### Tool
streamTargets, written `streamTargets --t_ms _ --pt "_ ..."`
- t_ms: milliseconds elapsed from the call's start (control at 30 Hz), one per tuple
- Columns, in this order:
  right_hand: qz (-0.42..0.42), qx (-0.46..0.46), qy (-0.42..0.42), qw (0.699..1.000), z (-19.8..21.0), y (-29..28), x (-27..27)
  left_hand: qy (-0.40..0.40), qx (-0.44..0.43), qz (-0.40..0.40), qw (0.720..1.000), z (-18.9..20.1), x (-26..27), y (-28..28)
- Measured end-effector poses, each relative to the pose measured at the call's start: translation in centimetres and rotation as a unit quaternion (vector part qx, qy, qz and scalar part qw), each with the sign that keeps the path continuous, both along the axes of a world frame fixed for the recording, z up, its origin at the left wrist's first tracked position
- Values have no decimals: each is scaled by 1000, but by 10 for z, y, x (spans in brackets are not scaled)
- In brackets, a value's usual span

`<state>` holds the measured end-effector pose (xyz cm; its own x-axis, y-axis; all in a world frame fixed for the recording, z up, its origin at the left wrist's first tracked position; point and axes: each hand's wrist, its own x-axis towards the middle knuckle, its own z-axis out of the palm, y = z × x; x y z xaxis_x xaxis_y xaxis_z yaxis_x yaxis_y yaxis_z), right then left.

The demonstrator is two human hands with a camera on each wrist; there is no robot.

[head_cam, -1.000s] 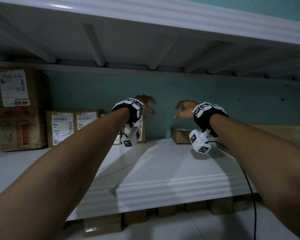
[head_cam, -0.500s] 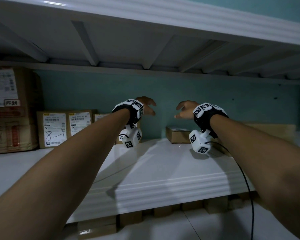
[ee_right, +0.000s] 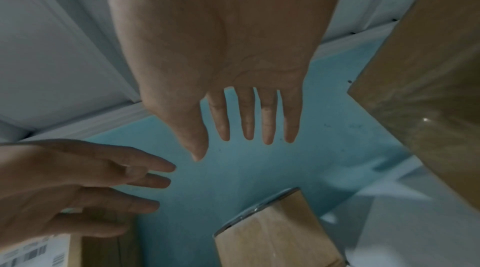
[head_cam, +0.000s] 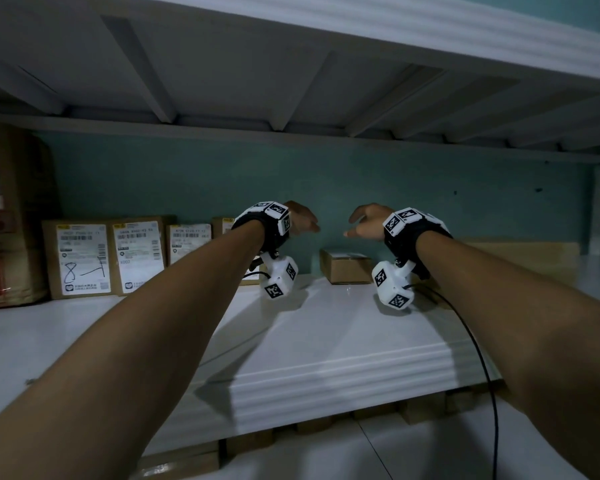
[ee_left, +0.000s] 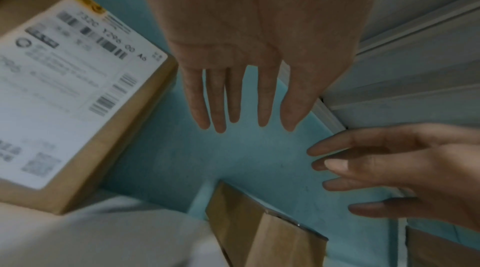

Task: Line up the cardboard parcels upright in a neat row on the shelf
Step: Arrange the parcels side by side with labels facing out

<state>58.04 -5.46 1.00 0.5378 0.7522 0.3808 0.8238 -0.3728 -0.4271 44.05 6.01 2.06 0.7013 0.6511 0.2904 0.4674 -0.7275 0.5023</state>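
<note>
A small cardboard parcel (head_cam: pixel 346 266) lies flat on the white shelf (head_cam: pixel 326 334) against the teal back wall; it shows too in the left wrist view (ee_left: pixel 262 236) and the right wrist view (ee_right: pixel 275 236). To its left, labelled parcels (head_cam: pixel 137 256) stand upright in a row, the nearest one (ee_left: pixel 72 95) beside my left hand. My left hand (head_cam: pixel 303 221) and right hand (head_cam: pixel 364 221) hover above the flat parcel, fingers straight and spread, holding nothing. Both are apart from it.
A big taped carton (head_cam: pixel 11 216) stands at the far left. A large flat cardboard parcel (head_cam: pixel 520 258) lies at the right, close to my right wrist (ee_right: pixel 426 78). The upper shelf (head_cam: pixel 291 64) hangs low overhead. More cartons (head_cam: pixel 187 459) sit under the shelf.
The view has shifted right, so the row of parcels slides left. Both hands stay above the flat parcel and have drawn slightly closer together.
</note>
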Motion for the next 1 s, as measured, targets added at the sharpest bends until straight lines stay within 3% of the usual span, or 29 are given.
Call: streamTargets --t_ms 300,667,1000 --pt "-1 -10 12 1000 -8 -2 12 -45 -115 10 992 -13 25 7" --pt "11 -43 41 998 -17 1 17 -22 -179 9 983 -33 52 41" --pt "16 -59 76 995 -22 4 23 -38 -143 -11 989 -35 52 2"
